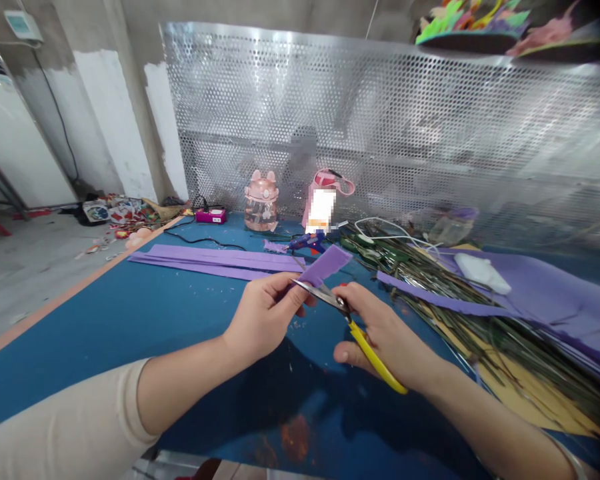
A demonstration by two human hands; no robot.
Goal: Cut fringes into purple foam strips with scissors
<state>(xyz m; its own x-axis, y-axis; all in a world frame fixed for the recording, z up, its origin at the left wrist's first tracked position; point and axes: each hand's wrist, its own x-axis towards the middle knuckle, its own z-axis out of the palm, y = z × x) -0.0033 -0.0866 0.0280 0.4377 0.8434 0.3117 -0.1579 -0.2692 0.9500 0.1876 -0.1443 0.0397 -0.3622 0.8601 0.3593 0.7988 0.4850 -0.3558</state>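
Note:
Between thumb and fingers, my left hand [265, 310] pinches a short purple strip [330, 263] that points up and to the right. My right hand [380, 327] is wrapped round scissors with yellow handles [377, 360]. Their metal blades lie across the lower end of the purple strip, close to my left thumb. Whether the blades are fully closed is hard to make out. Several long purple strips [215, 260] lie on the blue table [130, 340], just beyond my left hand. Behind the held strip rests a blue glue gun [307, 242].
A pink bottle [261, 200] and a blurred-out bright phone-like thing [321, 208] stand before a perforated metal panel [280, 87]. Dark green stems [430, 293] and a purple sheet [545, 287] cover the right side. A magenta power socket [211, 215] sits back left.

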